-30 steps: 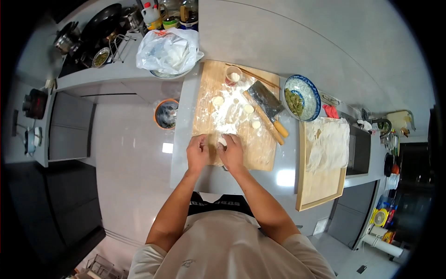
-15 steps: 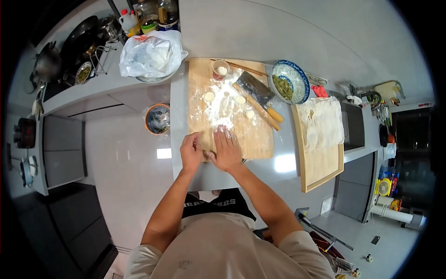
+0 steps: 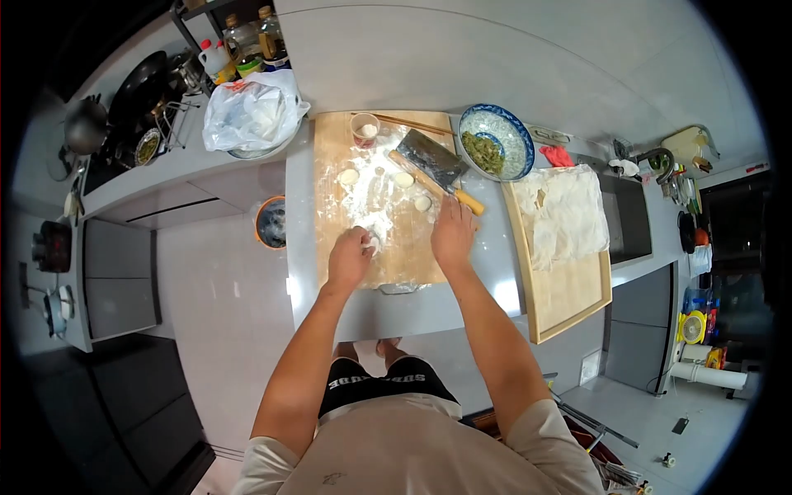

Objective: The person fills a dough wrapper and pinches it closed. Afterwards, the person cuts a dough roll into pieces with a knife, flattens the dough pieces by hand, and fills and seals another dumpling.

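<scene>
My left hand (image 3: 350,259) is at the lower part of the floured wooden board (image 3: 330,206), its fingers drawn together on the edge of a small white dough piece (image 3: 374,244). Farther right, my right hand (image 3: 454,235) has its fingers round the near end of the rolling pin (image 3: 419,173), hiding that end. The pin lies slanted along the cleaver (image 3: 431,158), whose wooden handle (image 3: 469,203) shows just past my right fingertips. Three pale dough rounds, at the left (image 3: 348,177), middle (image 3: 403,180) and right (image 3: 422,203), lie on the board amid loose flour.
A cup (image 3: 365,129) and chopsticks (image 3: 404,123) are at the board's far edge. Right of it stand a patterned bowl (image 3: 513,142) with green filling and a wooden tray (image 3: 569,318) with a white cloth (image 3: 569,214). A plastic bag (image 3: 252,114) sits at the back left.
My right hand has lifted off the board's lower part and moved right and up onto the rolling pin. My left hand has moved to the dough piece, which my right hand covered before.
</scene>
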`<state>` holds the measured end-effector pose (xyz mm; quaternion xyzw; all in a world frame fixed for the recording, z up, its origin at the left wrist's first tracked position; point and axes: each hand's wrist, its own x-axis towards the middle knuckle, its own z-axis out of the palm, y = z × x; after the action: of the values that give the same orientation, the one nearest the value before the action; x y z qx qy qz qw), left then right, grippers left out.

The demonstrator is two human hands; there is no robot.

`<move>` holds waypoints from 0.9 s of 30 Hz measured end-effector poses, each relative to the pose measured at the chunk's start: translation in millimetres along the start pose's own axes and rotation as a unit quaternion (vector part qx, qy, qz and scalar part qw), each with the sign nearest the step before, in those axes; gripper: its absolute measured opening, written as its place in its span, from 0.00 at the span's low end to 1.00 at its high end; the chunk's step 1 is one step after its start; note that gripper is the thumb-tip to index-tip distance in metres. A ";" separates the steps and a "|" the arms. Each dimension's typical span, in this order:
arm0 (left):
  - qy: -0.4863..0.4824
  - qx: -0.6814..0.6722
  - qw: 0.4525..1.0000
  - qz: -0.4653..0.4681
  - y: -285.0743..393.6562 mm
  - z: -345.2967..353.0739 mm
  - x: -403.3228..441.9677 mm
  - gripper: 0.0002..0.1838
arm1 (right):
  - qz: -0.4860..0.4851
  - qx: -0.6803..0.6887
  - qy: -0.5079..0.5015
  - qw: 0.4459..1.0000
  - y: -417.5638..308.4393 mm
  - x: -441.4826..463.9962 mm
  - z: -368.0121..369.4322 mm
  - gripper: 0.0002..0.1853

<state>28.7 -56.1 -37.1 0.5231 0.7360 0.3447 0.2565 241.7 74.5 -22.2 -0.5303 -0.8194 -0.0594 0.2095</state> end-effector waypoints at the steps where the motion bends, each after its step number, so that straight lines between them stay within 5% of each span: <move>1: -0.001 0.004 1.000 0.000 -1.4 3.6 -3.2 0.18 | 0.002 0.003 0.000 1.000 3.1 6.9 -1.2 0.21; 3: 0.030 -0.165 0.982 -0.083 0.3 2.4 -9.8 0.14 | 0.005 -0.003 -0.024 1.000 7.8 17.9 0.0 0.17; 6: 0.003 -0.067 0.991 -0.118 1.8 -10.3 -9.0 0.10 | 0.004 -0.039 -0.023 0.999 14.0 24.7 9.6 0.12; 9: 0.026 -0.139 0.976 -0.164 -8.2 -13.6 -1.9 0.10 | -0.007 -0.061 -0.044 0.997 20.0 20.9 22.3 0.09; 16: 0.030 -0.153 0.975 -0.160 -34.3 -35.6 12.6 0.12 | 0.005 0.017 0.061 0.998 17.8 -11.6 -7.8 0.16; 19: 0.029 -0.165 0.972 -0.167 -40.9 -46.2 21.5 0.11 | -0.013 0.075 -0.022 0.997 16.1 -48.8 -27.9 0.20; 21: -0.057 -0.320 0.922 -0.213 -37.1 -50.7 30.9 0.11 | -0.144 0.170 -0.127 0.967 16.4 -64.9 -31.5 0.19; 25: -0.152 -0.255 0.943 -0.153 -14.6 -33.4 38.2 0.10 | -0.205 0.185 -0.163 0.947 -3.1 -77.8 -33.7 0.17; 27: -0.140 -0.025 0.987 -0.068 5.8 -34.2 39.7 0.10 | -0.145 0.231 -0.226 0.935 -16.2 -69.4 -37.5 0.21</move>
<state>-5.9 -25.4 -11.7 0.5086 0.7176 0.2681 0.3930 262.0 -3.0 -14.4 -0.3424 -0.9042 0.2232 0.1242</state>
